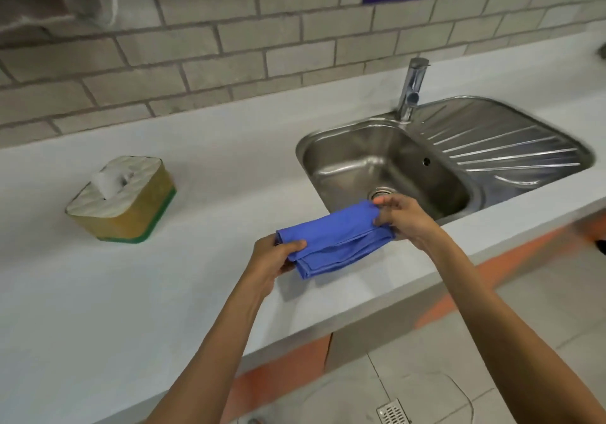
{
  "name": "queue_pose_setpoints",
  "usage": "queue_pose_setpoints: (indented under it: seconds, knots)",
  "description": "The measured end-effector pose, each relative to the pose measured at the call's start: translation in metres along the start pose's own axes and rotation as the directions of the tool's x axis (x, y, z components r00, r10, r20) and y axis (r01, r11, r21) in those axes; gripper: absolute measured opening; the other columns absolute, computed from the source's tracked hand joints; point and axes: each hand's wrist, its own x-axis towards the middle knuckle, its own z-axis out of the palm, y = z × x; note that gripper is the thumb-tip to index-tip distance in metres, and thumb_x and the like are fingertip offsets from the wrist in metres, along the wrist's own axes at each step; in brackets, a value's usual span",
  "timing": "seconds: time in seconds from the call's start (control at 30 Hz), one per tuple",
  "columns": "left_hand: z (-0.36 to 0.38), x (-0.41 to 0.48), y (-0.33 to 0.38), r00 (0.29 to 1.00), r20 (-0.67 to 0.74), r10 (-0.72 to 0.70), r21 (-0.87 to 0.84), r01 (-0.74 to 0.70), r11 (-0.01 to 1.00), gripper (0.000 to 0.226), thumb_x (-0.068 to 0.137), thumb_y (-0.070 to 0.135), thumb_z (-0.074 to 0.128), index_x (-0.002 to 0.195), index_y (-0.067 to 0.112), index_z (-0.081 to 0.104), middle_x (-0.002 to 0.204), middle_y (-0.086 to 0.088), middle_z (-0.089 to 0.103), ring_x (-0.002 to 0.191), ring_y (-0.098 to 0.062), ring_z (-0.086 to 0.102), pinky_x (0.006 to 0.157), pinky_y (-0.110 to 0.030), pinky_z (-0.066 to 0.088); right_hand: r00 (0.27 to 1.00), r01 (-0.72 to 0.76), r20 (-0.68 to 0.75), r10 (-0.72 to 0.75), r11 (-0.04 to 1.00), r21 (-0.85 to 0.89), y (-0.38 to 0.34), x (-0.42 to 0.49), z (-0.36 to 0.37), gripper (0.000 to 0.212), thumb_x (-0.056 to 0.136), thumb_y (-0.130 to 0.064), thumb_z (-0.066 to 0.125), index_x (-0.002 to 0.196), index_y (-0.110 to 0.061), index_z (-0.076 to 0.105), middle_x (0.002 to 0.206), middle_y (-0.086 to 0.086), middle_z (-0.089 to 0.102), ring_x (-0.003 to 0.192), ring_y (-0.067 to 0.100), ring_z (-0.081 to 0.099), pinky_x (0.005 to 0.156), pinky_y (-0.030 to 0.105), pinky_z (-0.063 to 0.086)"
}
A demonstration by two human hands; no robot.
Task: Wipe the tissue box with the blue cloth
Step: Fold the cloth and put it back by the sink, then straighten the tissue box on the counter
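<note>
On pale counter (164, 292), yellow-green tissue box (123, 199); folded blue cloth (334, 238) in both hands' grip.

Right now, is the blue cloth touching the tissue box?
No, both hands, left and right, hold the blue cloth near the sink, apart from the tissue box.

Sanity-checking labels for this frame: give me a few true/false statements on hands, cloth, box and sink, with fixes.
1. Both hands, left hand and right hand, hold the blue cloth. True.
2. The cloth is touching the tissue box. False: the box sits apart, further left on the counter.
3. The cloth is folded. True.
4. The tissue box sits inside the sink. False: it is on the counter, left of the sink.
5. Water runs from the tap. False: none visible.
</note>
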Motion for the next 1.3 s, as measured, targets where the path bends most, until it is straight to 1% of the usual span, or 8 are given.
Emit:
queue_pose_setpoints:
  seconds: [0.1,0.23,0.47,0.6,0.77,0.93,1.13,1.3]
  knots:
    - [0.047,0.003,-0.014,1.0,-0.015,0.011,0.045,-0.011,0.999,0.03,0.084,0.006,0.065,0.113,0.001,0.062,0.101,-0.012,0.065,0.082,-0.022,0.062,0.067,-0.026,0.053,0.998,0.021,-0.064,-0.024,0.999,-0.047,0.021,0.001,-0.042,0.031,0.074,0.018,0.056,0.086,-0.01,0.063,0.08,0.004,0.055,0.065,0.01,0.049,0.045,0.012,0.043]
    - [0.092,0.01,-0.027,0.995,-0.089,0.045,0.127,-0.034,0.991,0.028,0.084,0.006,0.064,0.111,-0.005,0.062,0.101,-0.015,0.064,0.089,-0.029,0.061,0.083,-0.043,0.055,0.989,0.027,-0.139,-0.043,0.993,-0.113,0.045,0.009,-0.076,0.036,0.075,0.02,0.053,0.108,0.008,0.063,0.07,0.002,0.053,0.062,0.012,0.048,0.044,0.003,0.042]
    - [0.126,0.017,-0.046,0.961,-0.147,0.233,0.463,-0.141,0.875,0.017,0.082,0.015,0.067,0.094,0.007,0.058,0.094,-0.01,0.06,0.082,-0.022,0.054,0.074,-0.032,0.045,0.966,0.05,-0.219,-0.134,0.935,-0.351,0.076,0.019,-0.089,0.041,0.074,0.015,0.047,0.105,-0.002,0.066,0.103,0.013,0.065,0.087,0.02,0.053,0.062,0.02,0.043]
    - [0.128,0.019,-0.055,0.934,-0.139,0.329,0.627,-0.174,0.76,0.032,0.083,0.013,0.065,0.112,0.002,0.058,0.108,-0.015,0.064,0.087,-0.024,0.056,0.075,-0.029,0.043,0.961,0.077,-0.198,-0.192,0.876,-0.477,0.084,0.02,-0.086,0.044,0.074,0.015,0.045,0.108,-0.004,0.066,0.116,0.019,0.062,0.088,0.024,0.053,0.074,0.026,0.042]
    - [0.132,0.02,-0.059,0.857,-0.091,0.507,0.888,-0.16,0.431,0.052,0.084,0.021,0.065,0.132,0.014,0.044,0.131,-0.011,0.044,0.12,-0.027,0.044,0.093,-0.033,0.042,0.957,0.067,-0.146,-0.25,0.683,-0.728,0.084,0.019,-0.078,0.04,0.081,0.007,0.048,0.116,-0.007,0.062,0.126,0.02,0.046,0.117,0.036,0.045,0.091,0.035,0.043]
    - [0.133,0.019,-0.059,0.834,0.118,0.539,0.952,-0.249,0.176,0.031,0.092,0.023,0.053,0.123,0.018,0.052,0.129,-0.006,0.049,0.118,-0.024,0.044,0.095,-0.032,0.039,0.952,0.048,-0.117,-0.281,0.517,-0.855,0.071,0.013,-0.067,0.035,0.084,-0.002,0.052,0.118,-0.006,0.062,0.127,0.019,0.043,0.118,0.036,0.044,0.097,0.04,0.041]
    - [0.106,0.022,-0.035,0.846,0.085,0.527,0.815,-0.363,0.451,0.028,0.093,0.028,0.051,0.115,0.013,0.061,0.124,-0.01,0.055,0.112,-0.024,0.053,0.093,-0.033,0.045,0.943,0.203,-0.017,-0.331,0.615,-0.762,0.041,0.013,-0.035,0.032,0.084,-0.009,0.053,0.115,-0.007,0.063,0.124,0.017,0.056,0.113,0.034,0.055,0.095,0.042,0.046]
    - [0.053,0.022,0.007,0.82,-0.173,0.546,0.6,-0.352,0.718,0.029,0.092,0.03,0.054,0.115,0.013,0.058,0.118,-0.008,0.061,0.096,-0.018,0.059,0.08,-0.023,0.045,0.928,0.325,0.074,-0.366,0.695,-0.641,0.008,0.023,0.03,0.028,0.081,-0.013,0.054,0.103,-0.006,0.069,0.103,0.015,0.071,0.099,0.032,0.063,0.081,0.031,0.047]
